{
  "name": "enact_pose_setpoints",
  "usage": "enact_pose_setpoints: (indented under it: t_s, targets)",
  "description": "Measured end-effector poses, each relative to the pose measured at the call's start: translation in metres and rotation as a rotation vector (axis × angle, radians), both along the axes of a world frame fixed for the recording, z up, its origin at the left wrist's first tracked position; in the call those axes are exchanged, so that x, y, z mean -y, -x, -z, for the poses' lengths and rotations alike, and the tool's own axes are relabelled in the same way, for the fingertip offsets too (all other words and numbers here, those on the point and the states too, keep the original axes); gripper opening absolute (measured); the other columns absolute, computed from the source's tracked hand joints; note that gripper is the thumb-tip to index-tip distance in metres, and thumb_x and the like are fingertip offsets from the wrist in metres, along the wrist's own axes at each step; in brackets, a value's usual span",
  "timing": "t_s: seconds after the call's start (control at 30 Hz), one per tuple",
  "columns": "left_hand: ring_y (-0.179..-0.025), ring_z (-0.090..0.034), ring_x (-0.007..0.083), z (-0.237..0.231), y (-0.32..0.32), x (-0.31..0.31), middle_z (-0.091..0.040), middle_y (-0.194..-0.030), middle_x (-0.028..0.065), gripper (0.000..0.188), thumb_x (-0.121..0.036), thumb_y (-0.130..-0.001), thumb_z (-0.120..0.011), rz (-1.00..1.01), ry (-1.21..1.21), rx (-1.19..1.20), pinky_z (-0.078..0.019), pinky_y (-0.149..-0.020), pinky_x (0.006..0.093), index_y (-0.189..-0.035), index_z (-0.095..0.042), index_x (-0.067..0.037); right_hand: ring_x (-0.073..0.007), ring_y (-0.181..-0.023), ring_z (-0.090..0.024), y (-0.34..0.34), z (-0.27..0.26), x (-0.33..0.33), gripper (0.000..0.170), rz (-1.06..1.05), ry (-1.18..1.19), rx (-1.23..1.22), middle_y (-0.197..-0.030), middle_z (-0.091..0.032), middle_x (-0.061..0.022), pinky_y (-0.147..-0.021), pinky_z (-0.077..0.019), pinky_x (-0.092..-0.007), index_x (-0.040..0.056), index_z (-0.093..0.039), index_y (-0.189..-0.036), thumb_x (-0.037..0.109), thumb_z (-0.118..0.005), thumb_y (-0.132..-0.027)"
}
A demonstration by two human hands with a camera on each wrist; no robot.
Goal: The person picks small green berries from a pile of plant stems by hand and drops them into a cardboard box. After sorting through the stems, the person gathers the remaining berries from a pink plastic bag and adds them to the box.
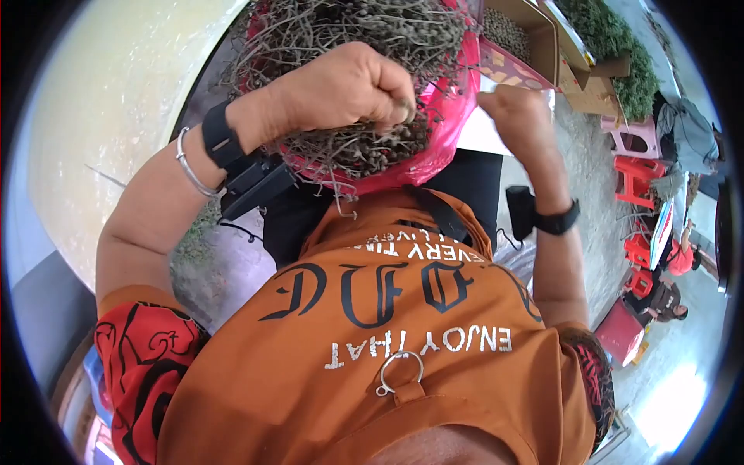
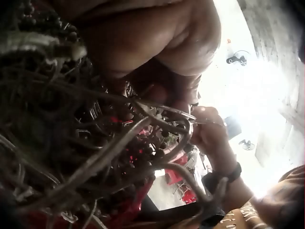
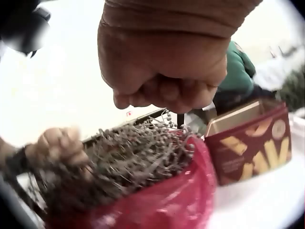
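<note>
A pink plastic bag (image 1: 446,147) sits in front of the person's body, filled with a tangle of dry stems (image 1: 341,151) carrying small round berries. The left hand (image 1: 341,89) is over the heap, fingers curled in and pinching at the stems. The right hand (image 1: 519,116) is closed in a fist just beside the bag, above it; whether anything is inside the fist, I cannot tell. A printed box (image 3: 226,164) stands near the bag, with loose berries (image 1: 504,35) in it.
</note>
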State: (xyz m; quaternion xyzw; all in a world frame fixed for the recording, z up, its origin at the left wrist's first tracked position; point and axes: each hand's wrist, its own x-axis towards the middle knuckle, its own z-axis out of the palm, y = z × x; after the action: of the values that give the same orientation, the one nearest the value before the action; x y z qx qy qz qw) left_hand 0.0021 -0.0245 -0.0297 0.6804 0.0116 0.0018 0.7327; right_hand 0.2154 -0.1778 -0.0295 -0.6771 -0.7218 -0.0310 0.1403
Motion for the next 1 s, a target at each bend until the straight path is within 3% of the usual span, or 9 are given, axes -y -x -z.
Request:
enact_pose_setpoints:
  t_s: [0.1,0.13,0.23,0.37,0.5,0.67,0.77,0.9,1.0]
  targets:
    - [-0.058,-0.056,0.0082,0.006,-0.007,0.004,-0.062,-0.066,0.0041,0.006,-0.005,-0.08,-0.062,-0.184,0.062,-0.15,-0.0418,-0.053,0.0199,-0.082,-0.064,0.0,-0.0061,-0.047,-0.045,0.017,-0.038,0.009,0.021,0.359,0.077,-0.859,-0.052,-0.046,0.0008,-0.04,-0.0322,-0.024,0.005,-0.057,-0.063,0.018,-0.06,-0.08]
    - [-0.058,-0.056,0.0082,0.006,-0.01,0.002,-0.062,-0.066,0.0041,0.006,-0.005,-0.08,-0.062,-0.178,0.056,-0.139,-0.0418,-0.053,0.0199,-0.082,-0.064,0.0,-0.0061,-0.047,-0.045,0.019,-0.039,0.008,0.021,0.361,0.067,-0.85,-0.052,-0.046,0.0008,-0.04,-0.0322,-0.024,0.005,-0.057,-0.063,0.018,-0.06,-0.08]
    - [-0.058,-0.057,0.0078,0.013,-0.004,0.0,-0.065,-0.069,0.0063,0.007,-0.007,-0.081,-0.063,-0.21,0.145,-0.121,-0.0419,-0.053,0.0191,-0.084,-0.064,-0.001,-0.0028,-0.05,-0.042,0.036,-0.026,0.005,0.023,0.35,0.433,-1.449,-0.059,-0.048,0.0039,-0.041,-0.0279,-0.0204,0.0041,-0.057,-0.07,0.022,-0.061,-0.083]
    - [-0.064,-0.058,0.0077,0.011,-0.003,0.001,-0.063,-0.072,0.0028,0.01,-0.01,-0.082,-0.063,-0.186,0.137,-0.151,-0.0432,-0.058,0.0192,-0.087,-0.063,-0.002,-0.0047,-0.052,-0.042,0.053,-0.009,0.004,0.025,0.225,0.516,-1.626,-0.062,-0.049,0.0025,-0.043,-0.0302,-0.0199,0.002,-0.057,-0.075,0.025,-0.062,-0.084]
    - [-0.062,-0.053,0.0054,0.009,-0.006,0.006,-0.061,-0.07,0.0003,0.008,-0.01,-0.082,-0.063,-0.204,0.098,-0.16,-0.0421,-0.056,0.0187,-0.085,-0.064,-0.002,-0.007,-0.056,-0.047,0.062,-0.016,-0.011,0.028,0.095,0.374,-1.104,-0.061,-0.049,0.0021,-0.048,-0.036,-0.0208,0.0008,-0.058,-0.076,0.027,-0.066,-0.082]
    - [-0.06,-0.048,0.0043,0.005,-0.005,0.004,-0.058,-0.069,-0.0016,0.009,-0.01,-0.082,-0.063,-0.215,0.06,-0.149,-0.0411,-0.055,0.0186,-0.083,-0.063,-0.002,-0.0086,-0.059,-0.049,0.067,-0.01,-0.023,0.035,0.098,0.361,-0.813,-0.06,-0.05,0.0006,-0.053,-0.04,-0.0232,-0.0004,-0.059,-0.079,0.033,-0.07,-0.078]
    - [-0.06,-0.048,0.0042,0.003,-0.005,0.005,-0.057,-0.068,-0.0019,0.011,-0.012,-0.083,-0.063,-0.218,0.012,-0.176,-0.0406,-0.054,0.0188,-0.082,-0.063,-0.001,-0.0236,-0.055,-0.058,0.069,-0.003,-0.021,0.032,0.069,0.235,-0.837,-0.058,-0.056,-0.0133,-0.051,-0.0446,-0.0339,-0.002,-0.059,-0.076,0.028,-0.07,-0.076]
    - [-0.058,-0.047,0.0039,0.002,-0.005,0.006,-0.057,-0.066,-0.0021,0.012,-0.013,-0.083,-0.062,-0.159,-0.05,-0.167,-0.0404,-0.053,0.0186,-0.082,-0.063,-0.001,-0.0091,-0.058,-0.05,0.066,-0.008,-0.017,0.035,0.057,0.327,-0.69,-0.061,-0.056,-0.0036,-0.052,-0.0406,-0.0262,-0.0009,-0.059,-0.081,0.033,-0.069,-0.079]
    - [-0.057,-0.047,0.0039,0.005,-0.005,0.004,-0.057,-0.065,-0.0021,0.011,-0.012,-0.083,-0.062,-0.127,-0.141,-0.183,-0.0403,-0.052,0.0185,-0.081,-0.063,-0.001,-0.0097,-0.059,-0.052,0.067,-0.019,-0.018,0.029,0.059,0.386,-0.611,-0.064,-0.059,-0.0048,-0.052,-0.0418,-0.026,-0.0004,-0.06,-0.083,0.027,-0.067,-0.081]
